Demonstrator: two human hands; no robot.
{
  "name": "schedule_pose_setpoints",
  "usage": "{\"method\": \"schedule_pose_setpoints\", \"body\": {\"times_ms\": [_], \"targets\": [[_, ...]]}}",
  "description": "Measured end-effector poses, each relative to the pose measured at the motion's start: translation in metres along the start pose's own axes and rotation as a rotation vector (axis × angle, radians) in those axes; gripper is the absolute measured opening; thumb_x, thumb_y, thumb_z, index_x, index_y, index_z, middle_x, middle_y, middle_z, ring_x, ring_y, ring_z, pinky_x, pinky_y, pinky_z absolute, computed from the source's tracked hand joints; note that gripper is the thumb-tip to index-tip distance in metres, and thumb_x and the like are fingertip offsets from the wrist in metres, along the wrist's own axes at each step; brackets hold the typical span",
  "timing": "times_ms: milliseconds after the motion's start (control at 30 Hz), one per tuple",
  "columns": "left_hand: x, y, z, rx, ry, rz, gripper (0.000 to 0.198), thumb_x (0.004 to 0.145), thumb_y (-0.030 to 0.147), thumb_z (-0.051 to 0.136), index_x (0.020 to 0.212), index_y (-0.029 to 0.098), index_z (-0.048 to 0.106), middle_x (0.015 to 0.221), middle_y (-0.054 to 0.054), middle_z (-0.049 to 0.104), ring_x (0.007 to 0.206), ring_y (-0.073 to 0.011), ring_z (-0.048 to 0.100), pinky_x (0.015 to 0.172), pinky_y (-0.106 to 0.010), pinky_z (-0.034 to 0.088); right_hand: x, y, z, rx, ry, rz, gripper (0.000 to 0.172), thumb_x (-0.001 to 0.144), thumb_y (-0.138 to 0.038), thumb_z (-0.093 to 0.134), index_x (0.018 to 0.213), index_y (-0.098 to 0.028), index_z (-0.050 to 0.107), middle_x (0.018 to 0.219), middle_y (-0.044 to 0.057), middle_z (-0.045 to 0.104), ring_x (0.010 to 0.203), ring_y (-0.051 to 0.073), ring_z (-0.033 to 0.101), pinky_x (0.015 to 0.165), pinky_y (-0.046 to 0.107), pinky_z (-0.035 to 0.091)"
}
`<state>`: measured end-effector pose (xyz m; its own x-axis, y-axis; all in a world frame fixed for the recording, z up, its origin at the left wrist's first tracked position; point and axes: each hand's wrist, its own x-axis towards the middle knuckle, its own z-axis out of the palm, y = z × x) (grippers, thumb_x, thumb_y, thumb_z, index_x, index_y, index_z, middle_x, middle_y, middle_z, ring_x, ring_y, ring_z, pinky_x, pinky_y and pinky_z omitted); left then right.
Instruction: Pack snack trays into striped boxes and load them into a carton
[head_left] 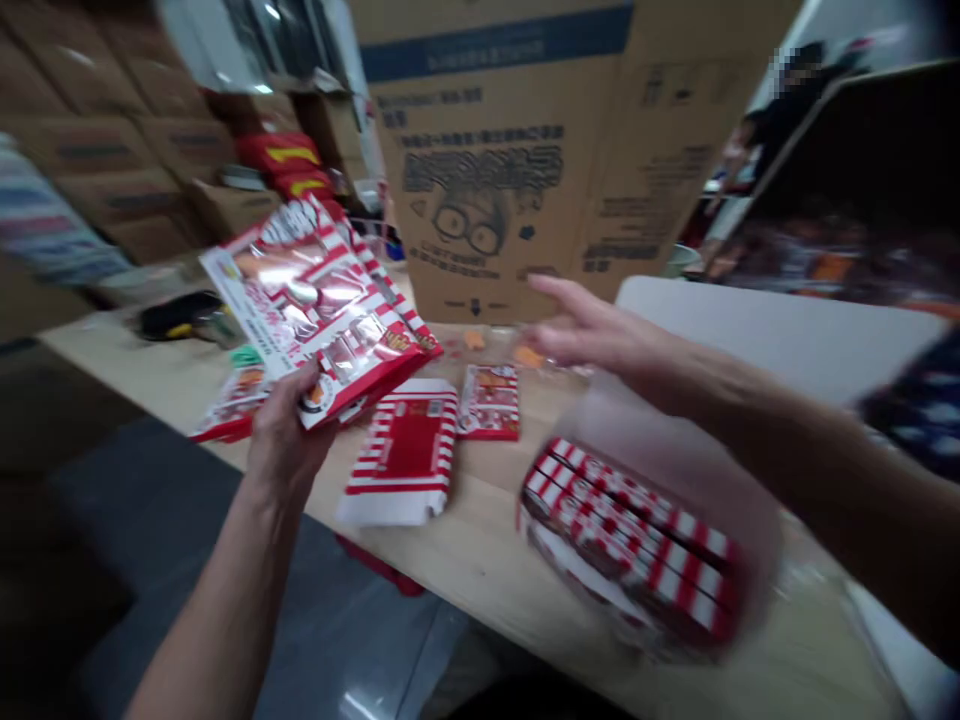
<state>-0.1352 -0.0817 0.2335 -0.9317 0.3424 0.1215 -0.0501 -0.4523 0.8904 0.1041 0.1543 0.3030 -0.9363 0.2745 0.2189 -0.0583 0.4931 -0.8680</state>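
Observation:
My left hand (289,425) grips a few flat red-and-white striped boxes (315,300) with clear windows, held up over the table's left part. Fingers apart, my right hand (574,325) reaches across the table in front of the big carton, holding nothing that I can see. Below my right forearm lies a clear plastic bag (622,420) with several striped boxes (630,540) stacked inside, blurred. Between the hands a red-and-white box (405,450) lies back side up, next to a smaller-looking windowed box (489,402). Another box (232,400) is partly behind my left hand.
A large printed carton (525,180) stands at the back of the wooden table (480,560). Small orange pieces (529,356) lie before it. A white panel (772,330) and an open carton (847,180) are at right, with a person (787,110) behind. Stacked cartons (112,150) fill the left.

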Motion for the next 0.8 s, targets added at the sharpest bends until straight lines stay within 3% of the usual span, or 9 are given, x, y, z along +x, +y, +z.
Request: {"method": "schedule_pose_setpoints", "body": {"times_ms": [100,200,333,400,467,567,667,800], "targets": [[-0.058,-0.011,0.045,0.078,-0.254,-0.066,0.036,0.070,0.030,0.079,0.102,0.018,0.069,0.084,-0.002,0.075,0.082,-0.0232,0.073,0.079,-0.034,0.063,0.016,-0.003,0.013,0.318,0.070,0.017,0.086,0.087,-0.052,0.066,0.157,-0.025,0.024,0.140,0.010,0.062,0.125,0.031,0.061,0.109,0.058,0.046],[-0.103,-0.020,0.083,0.179,-0.429,-0.124,0.061,0.072,0.035,0.083,0.126,0.018,0.060,0.106,-0.008,0.076,0.093,-0.0278,0.074,0.080,-0.037,0.063,0.012,0.009,0.016,0.550,0.169,-0.064,0.077,0.080,-0.042,0.071,0.147,-0.023,0.038,0.129,0.007,0.068,0.112,0.029,0.068,0.101,0.054,0.054],[-0.115,-0.041,0.113,0.310,-0.791,-0.055,0.075,0.084,0.052,0.071,0.145,0.021,0.042,0.137,-0.013,0.064,0.121,-0.0310,0.064,0.097,-0.042,0.057,-0.030,0.034,-0.013,0.537,0.311,-0.038,0.061,0.079,-0.041,0.067,0.133,-0.019,0.052,0.112,0.008,0.073,0.095,0.029,0.072,0.090,0.051,0.058],[-0.105,-0.059,0.119,0.478,-1.003,0.085,0.067,0.091,0.059,0.058,0.145,0.021,0.046,0.146,-0.014,0.056,0.132,-0.0323,0.055,0.108,-0.047,0.049,-0.056,0.039,-0.035,0.306,0.395,-0.059,0.064,0.081,-0.046,0.065,0.137,-0.020,0.048,0.120,0.009,0.070,0.101,0.030,0.069,0.092,0.051,0.056],[-0.096,-0.080,0.122,0.755,-1.173,0.292,0.062,0.095,0.060,0.050,0.144,0.022,0.050,0.153,-0.014,0.049,0.143,-0.0353,0.043,0.118,-0.056,0.036,-0.081,0.040,-0.052,-0.091,0.492,-0.094,0.075,0.082,-0.052,0.065,0.146,-0.022,0.040,0.133,0.011,0.063,0.114,0.033,0.063,0.097,0.053,0.052],[-0.094,-0.107,0.125,1.106,-1.350,0.521,0.061,0.095,0.062,0.051,0.144,0.025,0.054,0.159,-0.013,0.041,0.151,-0.0390,0.027,0.121,-0.063,0.023,-0.109,0.041,-0.052,-0.723,0.545,-0.095,0.089,0.087,-0.055,0.059,0.157,-0.014,0.024,0.139,0.020,0.054,0.119,0.038,0.053,0.099,0.054,0.047],[-0.106,-0.120,0.129,1.188,-1.429,0.630,0.058,0.097,0.059,0.049,0.143,0.023,0.054,0.151,-0.013,0.052,0.146,-0.0341,0.039,0.121,-0.056,0.030,-0.126,0.047,-0.026,-1.118,0.427,-0.015,0.085,0.093,-0.049,0.049,0.158,-0.005,0.017,0.122,0.024,0.057,0.104,0.037,0.054,0.089,0.052,0.048],[-0.121,-0.118,0.127,1.251,-1.360,0.665,0.047,0.101,0.052,0.044,0.132,0.021,0.061,0.134,-0.013,0.062,0.125,-0.0307,0.058,0.106,-0.048,0.048,-0.139,0.050,0.008,-1.312,0.297,0.167,0.077,0.095,-0.041,0.047,0.156,-0.003,0.020,0.116,0.024,0.057,0.097,0.036,0.054,0.082,0.048,0.047]]}}
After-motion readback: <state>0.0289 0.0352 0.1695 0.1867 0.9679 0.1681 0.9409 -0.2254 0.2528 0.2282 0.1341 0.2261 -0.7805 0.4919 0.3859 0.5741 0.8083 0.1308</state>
